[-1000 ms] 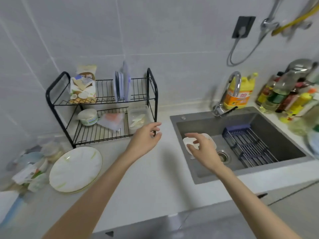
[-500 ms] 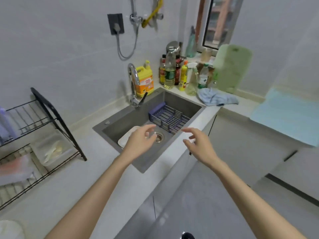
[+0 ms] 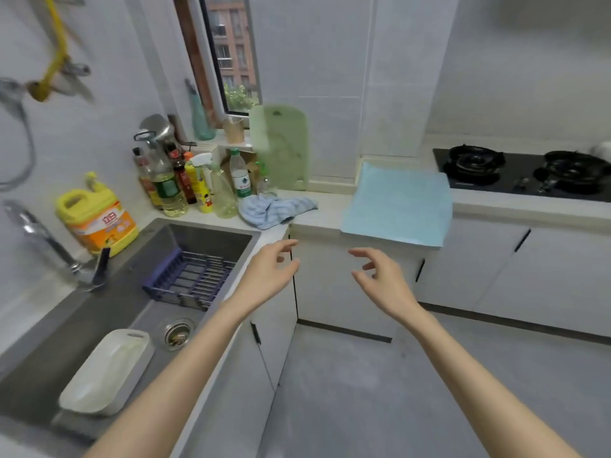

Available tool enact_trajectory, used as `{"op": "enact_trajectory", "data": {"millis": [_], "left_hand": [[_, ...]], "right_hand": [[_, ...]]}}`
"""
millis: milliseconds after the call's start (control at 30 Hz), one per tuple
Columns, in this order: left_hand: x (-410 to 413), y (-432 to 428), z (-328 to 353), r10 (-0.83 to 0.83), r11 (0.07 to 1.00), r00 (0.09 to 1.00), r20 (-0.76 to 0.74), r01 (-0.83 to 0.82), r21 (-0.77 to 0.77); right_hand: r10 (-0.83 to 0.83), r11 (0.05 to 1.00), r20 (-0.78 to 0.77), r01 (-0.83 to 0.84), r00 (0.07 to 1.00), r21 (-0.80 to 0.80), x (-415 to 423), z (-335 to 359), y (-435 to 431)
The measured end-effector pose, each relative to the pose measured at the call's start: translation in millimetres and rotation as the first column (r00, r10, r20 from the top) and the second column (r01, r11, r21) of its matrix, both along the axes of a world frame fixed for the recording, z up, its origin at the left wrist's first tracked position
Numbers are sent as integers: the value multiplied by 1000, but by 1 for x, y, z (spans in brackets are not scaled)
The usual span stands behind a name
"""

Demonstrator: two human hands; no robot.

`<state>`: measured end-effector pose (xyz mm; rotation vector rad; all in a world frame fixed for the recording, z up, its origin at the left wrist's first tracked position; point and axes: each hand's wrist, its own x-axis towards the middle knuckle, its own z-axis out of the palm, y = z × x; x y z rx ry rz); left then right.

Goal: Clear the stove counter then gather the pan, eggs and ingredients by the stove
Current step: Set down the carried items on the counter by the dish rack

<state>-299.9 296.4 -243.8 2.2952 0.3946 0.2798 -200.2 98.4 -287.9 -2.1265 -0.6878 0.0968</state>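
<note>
From your head camera you have one gas stove [image 3: 519,180] with two burners [image 3: 474,161], set into the counter [image 3: 325,211] at the far right, well apart from your hands. On the counter beside it lies one flat light-blue mat [image 3: 400,203], its near edge hanging over the front. Left of that sit one crumpled blue-striped cloth [image 3: 274,208], one green cutting board [image 3: 281,150] leaning upright on the tiled wall, and a tight cluster of bottles [image 3: 168,186] too crowded to count. One yellow detergent jug [image 3: 96,219] stands behind the single sink [image 3: 211,233], which holds one purple drain rack [image 3: 191,279] and one white tub [image 3: 105,375]. Your left hand [image 3: 267,276] and right hand [image 3: 380,276] are both stretched forward in the air before the white cabinet doors [image 3: 347,299] at the counter's corner, below its edge, palms turned toward each other. Each has its fingers spread and loosely curled, gripping nothing and touching nothing. The walls are pale grey tile, and the floor is grey.
</note>
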Motion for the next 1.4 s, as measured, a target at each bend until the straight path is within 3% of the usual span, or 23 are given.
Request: {"op": "enact_trajectory", "data": {"millis": [500, 967, 1400], "left_hand": [[303, -137, 9, -311, 946, 949, 41, 314, -84], [564, -265, 7, -604, 783, 793, 74, 609, -131], [750, -470, 1, -779, 613, 626, 37, 773, -160]], "right_hand": [[-337, 941, -6, 337, 941, 2, 228, 12, -161], [-619, 783, 28, 620, 785, -50, 413, 21, -288], [-786, 610, 95, 791, 611, -44, 560, 39, -453]]}}
